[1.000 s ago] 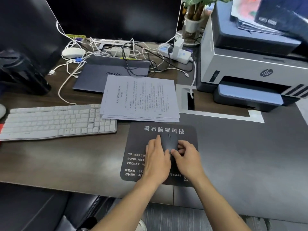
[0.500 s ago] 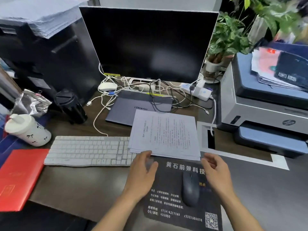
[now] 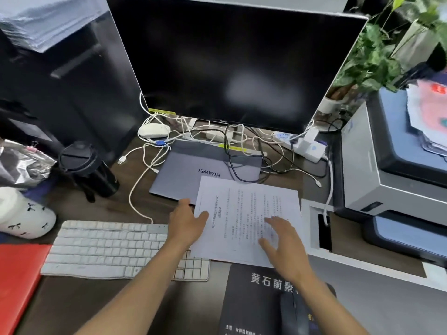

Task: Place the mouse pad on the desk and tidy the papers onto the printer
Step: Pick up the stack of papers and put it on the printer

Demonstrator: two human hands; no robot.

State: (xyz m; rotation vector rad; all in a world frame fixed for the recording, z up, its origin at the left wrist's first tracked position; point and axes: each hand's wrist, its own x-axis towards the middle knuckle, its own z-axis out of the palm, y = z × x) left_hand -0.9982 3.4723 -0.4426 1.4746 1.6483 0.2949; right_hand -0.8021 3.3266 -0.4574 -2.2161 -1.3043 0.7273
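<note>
Dark wood-grain tabletop, monitor behind. Vs 0.5 s ago: I see both hands moved fwd onto the papers. Left hand thumb over sheets' left edge, fingers hidden, grip unclear; right hand flat, fingers spread on top. Papers overlap laptop and keyboard. Mouse pad w/ mouse lies near edge. Printer at right, top cluttered.
</note>
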